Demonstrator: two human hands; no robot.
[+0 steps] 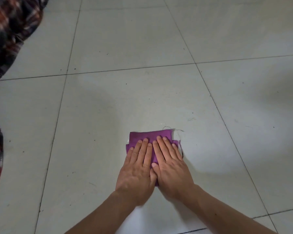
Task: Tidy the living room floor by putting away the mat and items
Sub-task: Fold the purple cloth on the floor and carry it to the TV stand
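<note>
A small purple cloth [142, 136], folded into a rough square with frayed threads at its right edge, lies flat on the pale tiled floor [142, 85]. My left hand [137, 169] and my right hand [169, 164] lie side by side on top of it, palms down and fingers straight, pressing it against the tile. The hands cover most of the cloth; only its far edge and side edges show.
A dark plaid blanket or fabric [10, 29] is heaped along the left edge of the view, from the top corner down past the middle. Dark grout lines cross the floor, with small specks of dirt scattered about.
</note>
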